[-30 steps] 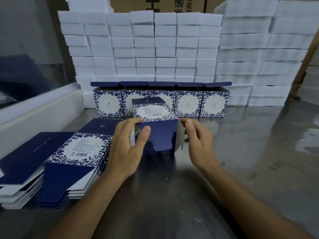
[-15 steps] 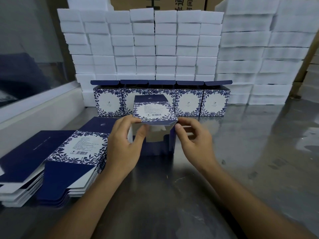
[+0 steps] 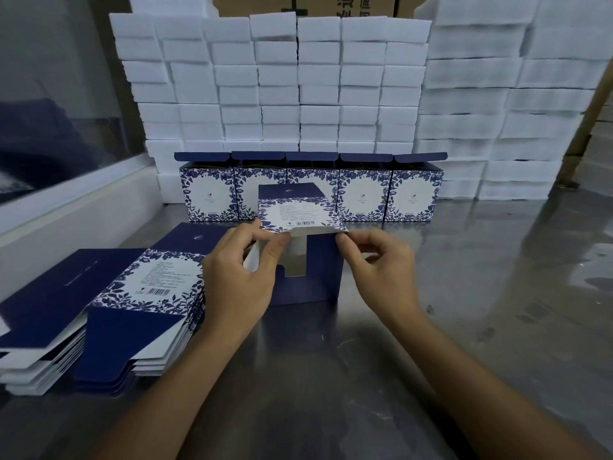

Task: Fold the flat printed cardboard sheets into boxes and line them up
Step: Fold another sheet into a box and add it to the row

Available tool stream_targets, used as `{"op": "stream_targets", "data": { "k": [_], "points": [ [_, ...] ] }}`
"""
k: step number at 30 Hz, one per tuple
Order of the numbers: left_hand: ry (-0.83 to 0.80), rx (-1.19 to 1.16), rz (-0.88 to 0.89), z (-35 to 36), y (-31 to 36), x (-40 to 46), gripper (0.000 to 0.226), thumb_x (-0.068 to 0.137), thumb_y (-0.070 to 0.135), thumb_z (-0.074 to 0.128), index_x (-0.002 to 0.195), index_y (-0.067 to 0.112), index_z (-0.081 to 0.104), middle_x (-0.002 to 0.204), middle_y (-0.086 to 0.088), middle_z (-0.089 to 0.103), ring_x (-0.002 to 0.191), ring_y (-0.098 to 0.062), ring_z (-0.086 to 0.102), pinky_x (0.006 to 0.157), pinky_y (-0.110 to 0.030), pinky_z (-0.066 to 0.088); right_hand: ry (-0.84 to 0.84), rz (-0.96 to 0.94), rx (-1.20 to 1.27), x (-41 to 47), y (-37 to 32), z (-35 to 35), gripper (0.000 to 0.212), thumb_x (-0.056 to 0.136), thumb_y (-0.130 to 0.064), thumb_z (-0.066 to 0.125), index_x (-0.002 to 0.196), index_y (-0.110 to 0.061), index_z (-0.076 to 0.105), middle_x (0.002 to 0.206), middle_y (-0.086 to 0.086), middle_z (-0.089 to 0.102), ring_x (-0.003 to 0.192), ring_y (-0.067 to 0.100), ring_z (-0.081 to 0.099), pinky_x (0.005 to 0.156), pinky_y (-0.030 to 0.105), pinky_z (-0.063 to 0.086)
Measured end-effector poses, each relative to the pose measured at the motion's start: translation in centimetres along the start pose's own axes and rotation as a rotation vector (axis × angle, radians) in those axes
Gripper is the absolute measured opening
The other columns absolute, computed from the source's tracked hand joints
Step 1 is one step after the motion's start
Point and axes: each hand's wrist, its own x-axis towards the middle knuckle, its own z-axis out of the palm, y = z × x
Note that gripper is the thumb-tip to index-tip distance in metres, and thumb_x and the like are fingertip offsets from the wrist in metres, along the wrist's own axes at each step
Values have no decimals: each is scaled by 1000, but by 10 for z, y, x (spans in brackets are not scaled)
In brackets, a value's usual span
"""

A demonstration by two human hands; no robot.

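The box (image 3: 298,247) being folded stands on the shiny metal table (image 3: 464,310), right in the middle and close to the person, in front of the row of finished boxes. It is dark blue on the side that faces us, with a notch cut in that side. Its top panel is white with blue leaves and a barcode, and it tips a little toward the camera.

The left hand (image 3: 238,277) holds the near left corner of the box top. Its thumb and fingers are curled and pinch the edge of the printed panel. The right hand (image 3: 381,263) pinches the near right corner of the same panel with its thumb and first finger (the other fingers are curled in under the palm). Both arms reach in from the bottom of the picture.

To the left, just beside the left hand, lies a stack of flat sheets (image 3: 142,293). The top sheet shows the same blue leaves and a barcode. Another flat pile (image 3: 43,310), mostly dark blue, lies further left and touches the first one.

Behind the box, five finished boxes (image 3: 361,197) stand side by side in a straight row, touching each other. Their blue lid flaps stick up at the back. The middle one is partly hidden by the box in the hands.

Behind the row is a tall wall of white foam blocks (image 3: 298,94), stacked in neat columns. Above them the edge of a brown carton (image 3: 305,5) with black print shows.
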Motion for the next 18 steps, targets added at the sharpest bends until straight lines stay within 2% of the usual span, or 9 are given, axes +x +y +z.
{"op": "stream_targets", "data": {
  "k": [2,4,7,12,15,18],
  "points": [
    [3,-10,-2,0,1,0,37,87,46,62,85,10,69,96,5,70,109,5,60,81,-11,46,-9,-1,-20,0,1,0,13,92,-25,71,84,-16,76,79,-9,73,73,3,66,63,18,50],
    [11,-28,1,0,1,-1,36,88,46,63,86,11,69,94,6,70,98,7,61,77,-13,47,-3,-25,-47,1,1,0,16,92,-24,71,84,-11,76,79,-4,72,71,5,65,64,23,51],
    [18,-30,8,0,2,-1,27,88,42,64,92,15,70,90,9,69,87,-1,63,74,-17,50,1,-51,-68,2,0,-1,18,93,-21,71,82,-7,74,77,2,70,70,10,63,66,34,53],
    [1,-15,7,0,4,-2,37,87,47,61,102,16,74,100,7,68,98,2,62,84,-11,45,5,-60,-79,1,0,-1,19,93,-18,70,80,-6,72,75,4,68,69,16,63,66,38,53],
    [-2,14,12,0,4,-2,32,88,41,62,99,14,75,101,5,67,103,-3,61,86,-7,41,0,-30,-52,2,1,-1,18,93,-20,71,82,-6,74,75,2,70,69,14,64,66,34,54],
    [18,43,16,0,2,-1,26,90,35,63,96,12,75,100,3,68,102,-8,62,85,-5,39,-67,34,-34,1,4,-1,15,89,-26,75,87,-11,77,76,-5,73,66,2,63,64,20,51]
  ]
}}
